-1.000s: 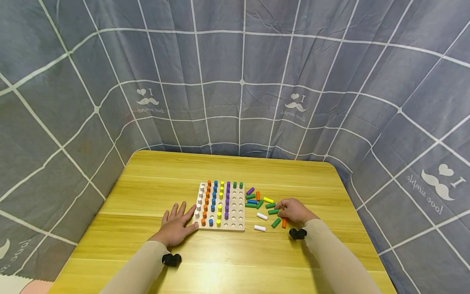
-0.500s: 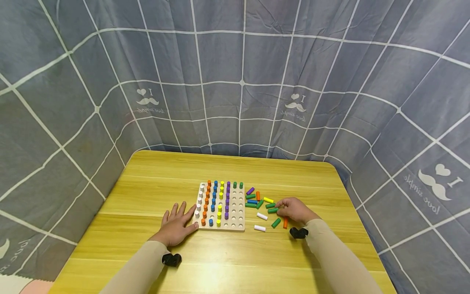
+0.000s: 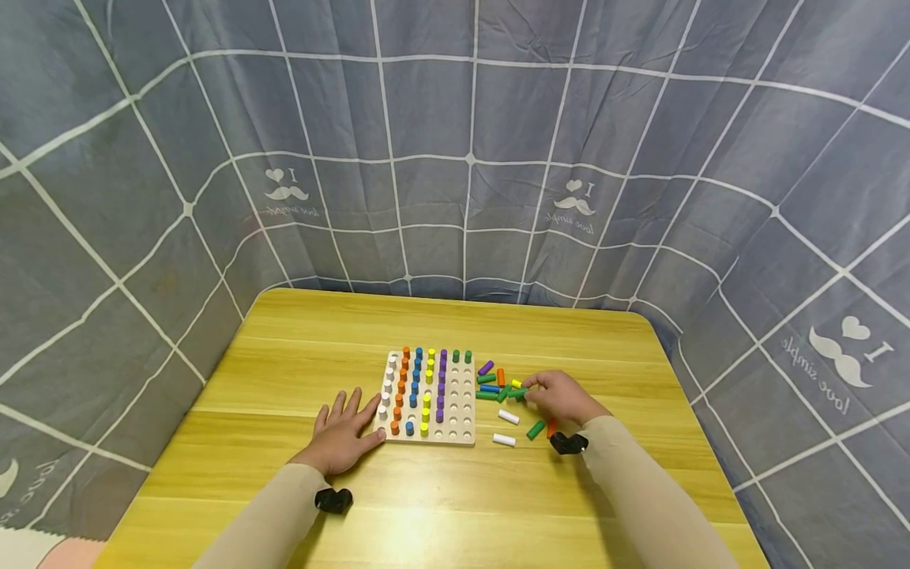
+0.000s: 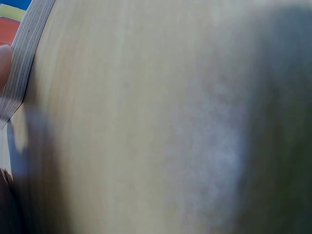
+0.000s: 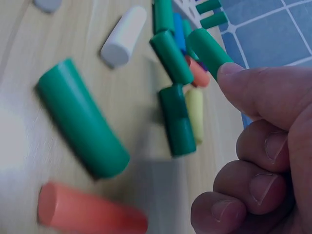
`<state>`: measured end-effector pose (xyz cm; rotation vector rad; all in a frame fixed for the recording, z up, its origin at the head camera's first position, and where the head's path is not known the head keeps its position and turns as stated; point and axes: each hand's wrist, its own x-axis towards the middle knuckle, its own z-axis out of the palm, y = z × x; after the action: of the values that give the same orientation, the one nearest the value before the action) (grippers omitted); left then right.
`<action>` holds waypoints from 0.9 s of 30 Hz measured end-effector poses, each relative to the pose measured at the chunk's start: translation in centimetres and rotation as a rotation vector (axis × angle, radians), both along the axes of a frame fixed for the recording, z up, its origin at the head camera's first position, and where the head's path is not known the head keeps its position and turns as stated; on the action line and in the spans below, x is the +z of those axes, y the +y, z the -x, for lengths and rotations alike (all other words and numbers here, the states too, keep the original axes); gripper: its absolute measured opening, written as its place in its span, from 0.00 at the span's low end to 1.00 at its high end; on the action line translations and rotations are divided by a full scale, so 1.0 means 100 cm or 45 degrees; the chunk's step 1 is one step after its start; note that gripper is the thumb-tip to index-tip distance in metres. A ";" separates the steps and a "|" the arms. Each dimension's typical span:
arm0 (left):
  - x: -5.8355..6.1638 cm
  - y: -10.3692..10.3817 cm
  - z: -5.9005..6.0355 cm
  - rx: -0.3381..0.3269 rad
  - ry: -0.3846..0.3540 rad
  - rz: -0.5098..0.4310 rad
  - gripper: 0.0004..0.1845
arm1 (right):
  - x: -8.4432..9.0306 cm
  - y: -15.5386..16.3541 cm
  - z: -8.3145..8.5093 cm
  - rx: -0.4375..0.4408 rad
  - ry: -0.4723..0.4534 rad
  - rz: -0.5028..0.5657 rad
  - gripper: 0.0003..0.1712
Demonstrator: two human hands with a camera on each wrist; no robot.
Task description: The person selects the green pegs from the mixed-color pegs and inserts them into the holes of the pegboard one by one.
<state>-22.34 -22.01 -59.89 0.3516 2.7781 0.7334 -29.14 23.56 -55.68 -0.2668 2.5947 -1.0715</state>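
Observation:
A wooden pegboard (image 3: 461, 400) holds upright pegs in columns of white, orange, blue, yellow and purple, with two green pegs in its far right corner. My left hand (image 3: 336, 441) rests with spread fingers at the board's left edge, thumb and index touching it. The left wrist view catches only a fingertip by the layered board edge (image 4: 29, 44). To the right of the board, my right hand (image 3: 562, 397) pinches a green peg (image 5: 207, 48), raised above the loose pegs in the right wrist view. Its other fingers are curled.
Loose pegs lie right of the board: several green, two white (image 3: 504, 440), a blue (image 3: 490, 389), a purple (image 3: 486, 367), a yellow (image 3: 517, 383) and orange ones (image 3: 501, 377). All sit on a wooden table (image 3: 412, 506). A grey gridded curtain (image 3: 426, 190) surrounds it.
My right hand has moved left and away from me, and now holds a green peg up from the pile. The left hand has stayed in place.

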 end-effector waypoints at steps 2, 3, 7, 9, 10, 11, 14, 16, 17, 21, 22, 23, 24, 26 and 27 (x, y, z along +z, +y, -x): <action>-0.002 0.000 0.000 0.003 0.008 0.001 0.45 | 0.004 -0.006 0.001 -0.012 0.005 -0.008 0.14; -0.002 0.000 0.000 0.003 0.006 -0.001 0.45 | 0.005 -0.009 0.002 -0.019 0.013 -0.013 0.14; -0.003 -0.001 0.000 0.002 0.012 -0.033 0.45 | 0.007 -0.022 0.006 -0.042 0.055 -0.011 0.15; -0.002 0.000 0.000 0.002 0.008 -0.024 0.45 | 0.007 -0.028 0.008 -0.046 0.071 -0.010 0.15; -0.003 0.000 0.000 0.003 0.011 -0.025 0.45 | 0.008 -0.032 0.009 -0.047 0.073 -0.006 0.16; -0.004 0.000 0.001 0.003 0.015 -0.023 0.45 | 0.008 -0.035 0.010 -0.047 0.076 -0.009 0.16; -0.007 0.000 0.002 0.004 0.034 -0.005 0.45 | 0.009 -0.046 0.014 -0.054 0.085 -0.010 0.16; -0.010 -0.001 0.003 0.005 0.048 -0.012 0.44 | 0.009 -0.052 0.016 -0.060 0.100 -0.008 0.16; -0.012 -0.001 0.004 0.005 0.053 -0.014 0.44 | 0.009 -0.055 0.017 -0.065 0.108 -0.007 0.16; -0.015 -0.002 0.006 0.010 0.056 -0.018 0.44 | 0.007 -0.068 0.021 -0.073 0.138 -0.016 0.15; -0.015 -0.002 0.006 0.009 0.057 -0.019 0.44 | 0.007 -0.071 0.022 -0.073 0.139 -0.021 0.15; -0.015 -0.002 0.005 0.010 0.057 -0.017 0.44 | 0.006 -0.074 0.022 -0.072 0.142 -0.024 0.14; -0.014 -0.002 0.005 0.009 0.056 -0.014 0.44 | 0.006 -0.077 0.023 -0.070 0.145 -0.031 0.14; -0.012 -0.001 0.004 0.009 0.049 -0.008 0.45 | 0.004 -0.083 0.025 -0.069 0.153 -0.041 0.14; -0.011 -0.001 0.003 0.011 0.042 -0.005 0.45 | 0.003 -0.086 0.026 -0.068 0.156 -0.043 0.14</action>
<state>-22.65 -22.08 -60.95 0.3558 2.8109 0.7421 -31.71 14.96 -55.37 -0.2648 2.7400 -1.0596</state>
